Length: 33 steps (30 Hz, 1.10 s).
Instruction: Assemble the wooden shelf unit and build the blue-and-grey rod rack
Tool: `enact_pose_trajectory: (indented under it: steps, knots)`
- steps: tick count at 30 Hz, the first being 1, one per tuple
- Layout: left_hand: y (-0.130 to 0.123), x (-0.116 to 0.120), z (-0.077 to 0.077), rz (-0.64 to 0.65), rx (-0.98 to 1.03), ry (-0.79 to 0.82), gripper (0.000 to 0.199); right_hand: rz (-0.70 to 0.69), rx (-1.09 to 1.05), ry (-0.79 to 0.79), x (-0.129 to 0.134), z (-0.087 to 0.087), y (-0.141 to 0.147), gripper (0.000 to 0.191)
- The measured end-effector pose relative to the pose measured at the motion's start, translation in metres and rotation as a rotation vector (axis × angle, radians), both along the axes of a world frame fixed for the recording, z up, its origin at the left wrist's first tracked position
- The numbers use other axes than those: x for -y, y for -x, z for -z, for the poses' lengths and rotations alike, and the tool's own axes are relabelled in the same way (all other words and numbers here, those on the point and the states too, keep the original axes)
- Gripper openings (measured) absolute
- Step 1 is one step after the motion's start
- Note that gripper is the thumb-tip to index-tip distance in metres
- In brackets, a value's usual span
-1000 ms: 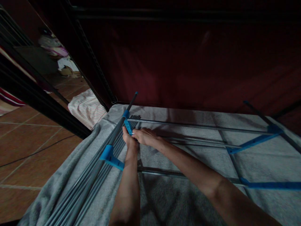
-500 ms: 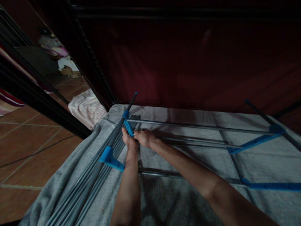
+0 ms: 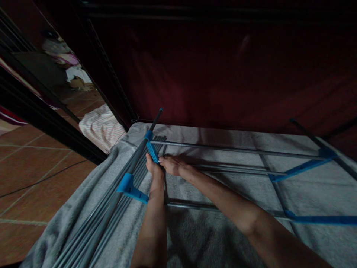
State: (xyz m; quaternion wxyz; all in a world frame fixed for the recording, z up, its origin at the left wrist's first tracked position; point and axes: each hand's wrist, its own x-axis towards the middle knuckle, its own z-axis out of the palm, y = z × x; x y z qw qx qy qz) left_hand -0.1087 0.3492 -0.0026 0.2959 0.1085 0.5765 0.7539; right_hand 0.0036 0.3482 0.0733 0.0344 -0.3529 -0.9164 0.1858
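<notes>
My left hand (image 3: pixel 154 166) grips the lower end of a blue plastic bracket (image 3: pixel 152 150), which is fixed to a grey upright tube (image 3: pixel 138 154). Right beside it, my right hand (image 3: pixel 171 165) is closed around the end of a thin metal rod (image 3: pixel 231 169) that meets the bracket. A second blue bracket (image 3: pixel 134 191) sits lower on the same tube, near my left forearm. Another rod (image 3: pixel 237 149) runs from the upper bracket to a blue bracket (image 3: pixel 309 163) on the right. My fingers partly hide the rod's end.
Several loose grey tubes (image 3: pixel 86 227) lie in a bundle at the left on a grey blanket (image 3: pixel 212 234). A dark red panel (image 3: pixel 223 82) stands behind. Dark posts (image 3: pixel 55 123) rise at the left, with a striped cloth (image 3: pixel 102 124) beyond.
</notes>
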Motion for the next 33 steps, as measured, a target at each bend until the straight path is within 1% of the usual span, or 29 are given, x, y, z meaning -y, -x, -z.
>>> enact_pose_trajectory:
  steps: [5, 10, 17, 20, 24, 29, 33]
  knots:
    - [0.002, -0.002, 0.002, -0.015, -0.001, 0.019, 0.047, 0.026, -0.042, 0.017, -0.001, 0.002, 0.0, 0.024]
    - [0.002, -0.004, 0.005, -0.035, -0.01, 0.018, 0.046, 0.001, -0.045, -0.001, -0.005, 0.009, 0.001, 0.024]
    - [0.001, -0.008, 0.002, -0.076, -0.014, 0.027, 0.044, -0.022, -0.061, -0.025, -0.007, 0.018, 0.004, 0.024]
    - [0.0, -0.008, -0.001, -0.086, -0.009, 0.038, 0.044, -0.032, -0.029, -0.026, -0.005, 0.017, 0.003, 0.026]
    - [0.0, -0.007, -0.005, -0.087, -0.026, 0.054, 0.044, -0.008, 0.008, -0.002, -0.001, 0.01, 0.001, 0.026]
    - [0.0, -0.005, -0.007, -0.082, -0.05, 0.065, 0.046, 0.009, -0.009, 0.023, -0.001, 0.008, -0.001, 0.027]
    - [-0.001, -0.004, -0.007, -0.052, -0.053, 0.051, 0.045, 0.007, -0.032, 0.041, -0.002, 0.008, -0.001, 0.025]
